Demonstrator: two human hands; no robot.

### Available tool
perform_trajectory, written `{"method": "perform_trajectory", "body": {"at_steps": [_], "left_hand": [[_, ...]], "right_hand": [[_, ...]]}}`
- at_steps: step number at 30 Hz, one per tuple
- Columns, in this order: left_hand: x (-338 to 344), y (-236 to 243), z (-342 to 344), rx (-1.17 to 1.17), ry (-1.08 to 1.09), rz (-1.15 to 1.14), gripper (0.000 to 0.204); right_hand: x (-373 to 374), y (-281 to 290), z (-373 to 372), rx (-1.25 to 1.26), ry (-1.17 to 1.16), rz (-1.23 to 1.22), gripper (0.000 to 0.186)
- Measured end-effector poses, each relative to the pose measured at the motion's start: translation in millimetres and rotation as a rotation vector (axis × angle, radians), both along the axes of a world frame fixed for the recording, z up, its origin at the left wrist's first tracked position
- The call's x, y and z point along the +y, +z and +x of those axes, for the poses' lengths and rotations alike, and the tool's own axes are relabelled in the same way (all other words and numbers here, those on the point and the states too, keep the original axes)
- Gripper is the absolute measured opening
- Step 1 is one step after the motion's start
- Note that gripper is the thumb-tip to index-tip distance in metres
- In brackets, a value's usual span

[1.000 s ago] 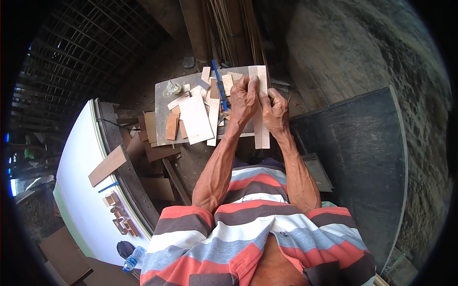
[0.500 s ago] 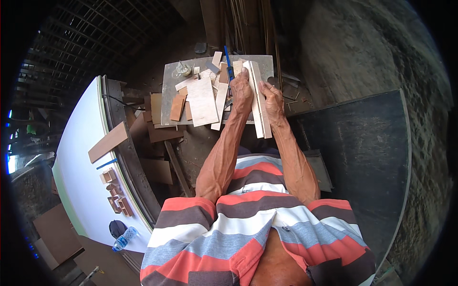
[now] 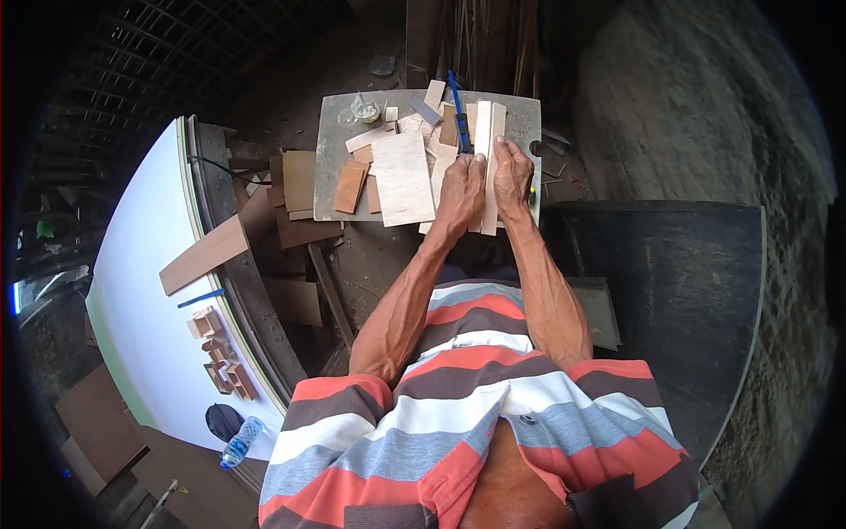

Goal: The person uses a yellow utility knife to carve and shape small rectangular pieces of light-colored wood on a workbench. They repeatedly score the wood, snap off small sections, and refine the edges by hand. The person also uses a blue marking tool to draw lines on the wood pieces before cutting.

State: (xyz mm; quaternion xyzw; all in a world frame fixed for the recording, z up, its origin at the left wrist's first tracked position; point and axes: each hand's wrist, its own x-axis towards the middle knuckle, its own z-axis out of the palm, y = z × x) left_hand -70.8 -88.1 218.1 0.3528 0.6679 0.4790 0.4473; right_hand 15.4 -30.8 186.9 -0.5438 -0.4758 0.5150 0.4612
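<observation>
Two long, pale wooden strips (image 3: 491, 128) lie side by side, pointing away from me over the right part of a small grey work table (image 3: 335, 119). My left hand (image 3: 463, 187) is closed on their left edge, knuckles up. Closed along the right edge is my right hand (image 3: 512, 176), its thumb on top. The undersides of the strips and some fingertips are hidden. Just left of the strips lies a blue-handled tool (image 3: 459, 115), perhaps a saw or cutter. A pale rectangular wooden sheet (image 3: 403, 181) rests left of my left hand.
Around the sheet lie small wood offcuts (image 3: 350, 187) and a glass jar (image 3: 365, 109). On my left, a white panel (image 3: 145, 256) carries a brown board (image 3: 204, 257), small wooden box pieces (image 3: 220, 361) and a plastic bottle (image 3: 242, 443). A dark board (image 3: 670, 282) leans at right.
The strips have turned from slanted to nearly upright in the picture and sit lower against the table. Both hands have slid nearer along them. The view has shifted slightly.
</observation>
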Motion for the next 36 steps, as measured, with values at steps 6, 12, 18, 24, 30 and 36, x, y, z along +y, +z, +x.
{"method": "perform_trajectory", "body": {"at_steps": [6,12,18,24,30,36], "left_hand": [[-8.7,-6.2,-20.9,-0.002,-0.017,-0.005,0.036],[-8.0,-14.2,-35.5,-0.005,-0.001,0.056,0.035],[17.5,-8.8,-70.4,-0.26,0.046,0.115,0.028],[49.2,15.5,-97.5,0.099,-0.299,0.061,0.027],[48.7,41.7,-82.9,0.28,-0.289,0.039,0.026],[38.4,48.9,-88.8,0.282,-0.142,-0.065,0.026]], "right_hand": [[-7.0,15.2,-24.0,-0.186,-0.044,0.058,0.039],[-17.6,2.1,-29.7,-0.098,0.003,0.018,0.035],[-20.4,9.5,0.6,-0.157,0.344,-0.017,0.03],[-10.7,23.9,21.0,-0.174,0.461,-0.005,0.028],[8.6,-0.9,52.0,0.053,0.43,-0.242,0.03],[22.6,-103.9,109.7,-1.018,0.31,-0.072,0.039]]}}
